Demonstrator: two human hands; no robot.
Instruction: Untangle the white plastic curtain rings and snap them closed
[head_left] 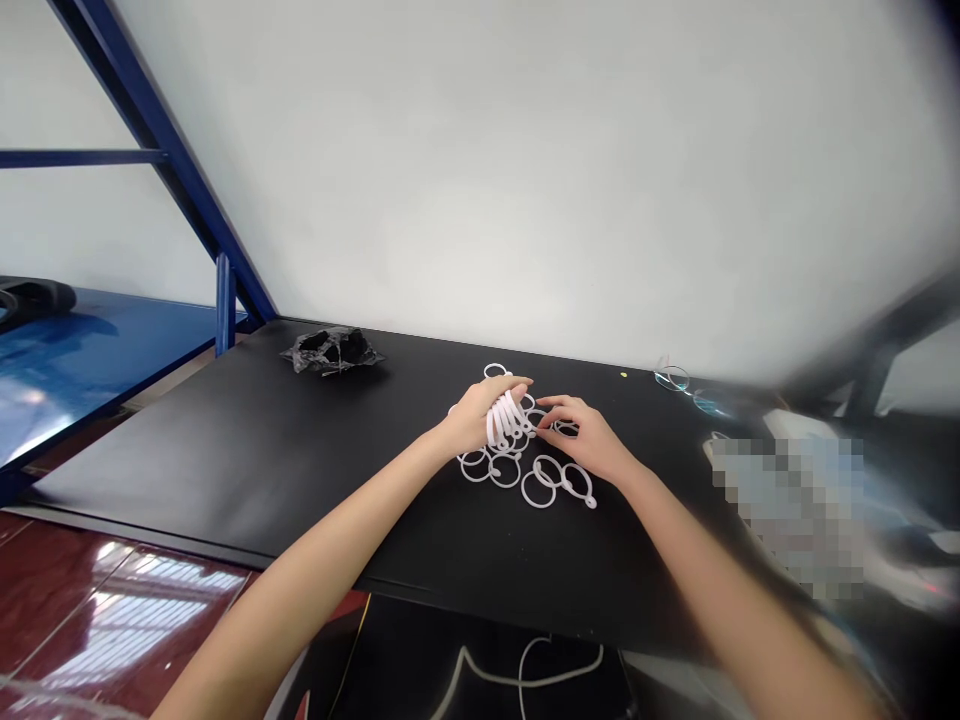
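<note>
My left hand [487,410] is closed around a bunch of white curtain rings [504,418], stacked side by side between thumb and fingers. Each ring has a small eyelet, and several eyelets point toward my other hand. Close on its right, my right hand [583,432] has its fingers bent, with thumb and fingertips pinched at an eyelet of a ring by the bunch. More loose white rings [538,490] lie on the black table [360,450] below and around both hands, some overlapping. Part of the pile is hidden behind my hands.
A crumpled black plastic bag [334,350] lies at the table's back left. Eyeglasses [671,378] rest at the back right, near a blurred, pixelated object [787,515]. A white wall [525,180] stands behind, and a blue metal frame [180,170] rises at left.
</note>
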